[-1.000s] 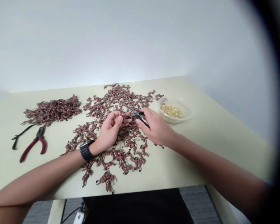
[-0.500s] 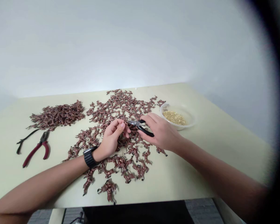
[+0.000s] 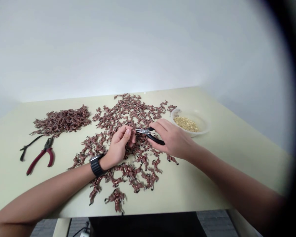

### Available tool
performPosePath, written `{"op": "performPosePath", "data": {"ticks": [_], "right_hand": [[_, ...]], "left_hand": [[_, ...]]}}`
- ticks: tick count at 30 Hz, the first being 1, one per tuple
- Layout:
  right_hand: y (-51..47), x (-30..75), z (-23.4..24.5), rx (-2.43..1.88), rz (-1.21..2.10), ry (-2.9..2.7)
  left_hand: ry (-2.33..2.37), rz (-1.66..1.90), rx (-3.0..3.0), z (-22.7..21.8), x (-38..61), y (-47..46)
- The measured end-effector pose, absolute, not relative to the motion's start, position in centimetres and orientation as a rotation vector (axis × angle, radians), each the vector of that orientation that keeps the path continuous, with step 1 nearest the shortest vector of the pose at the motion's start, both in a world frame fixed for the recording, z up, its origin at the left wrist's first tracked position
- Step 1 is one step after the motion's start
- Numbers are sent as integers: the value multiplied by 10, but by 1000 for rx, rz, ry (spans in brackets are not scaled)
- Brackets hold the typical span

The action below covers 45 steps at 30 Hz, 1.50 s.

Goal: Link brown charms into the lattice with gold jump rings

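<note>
My right hand (image 3: 172,136) is closed around the black handles of small needle-nose pliers (image 3: 145,131), whose slim metal jaws point left. Their tips reach the fingertips of my left hand (image 3: 122,140), which are pinched together. Whatever sits between that thumb and forefinger is too small to make out. Beneath both hands spread many brown, horse-like figurines (image 3: 128,113) with black ends. A black watch (image 3: 97,165) circles my left wrist.
A denser heap of brown figurines (image 3: 62,121) lies at the left. In front of it are red-handled pliers (image 3: 41,156) and a thin black tool (image 3: 29,146). At the right stands a clear round bowl (image 3: 204,126) with small gold-coloured pieces (image 3: 186,123).
The whole view has shifted slightly. The plier jaws sit a little farther right of my left fingertips, with more of the metal showing. Both hands keep their grips.
</note>
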State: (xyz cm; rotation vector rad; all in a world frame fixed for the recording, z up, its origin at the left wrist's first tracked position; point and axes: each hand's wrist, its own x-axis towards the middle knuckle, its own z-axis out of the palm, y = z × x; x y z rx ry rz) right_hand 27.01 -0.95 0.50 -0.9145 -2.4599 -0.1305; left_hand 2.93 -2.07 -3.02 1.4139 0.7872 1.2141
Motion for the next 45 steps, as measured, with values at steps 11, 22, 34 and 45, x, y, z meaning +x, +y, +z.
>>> {"op": "performPosePath", "data": {"ticks": [11, 22, 34, 45], "right_hand": [[-11, 271, 8, -895, -185, -2495], [-11, 270, 7, -873, -238, -2507], [-11, 270, 5, -891, -210, -2511], [-14, 269, 6, -913, -106, -2475]], "left_hand": [[793, 1205, 1407, -30, 30, -21], [805, 1187, 1401, -29, 31, -22], [814, 1174, 1413, -28, 29, -21], [836, 1160, 1387, -27, 31, -22]]}}
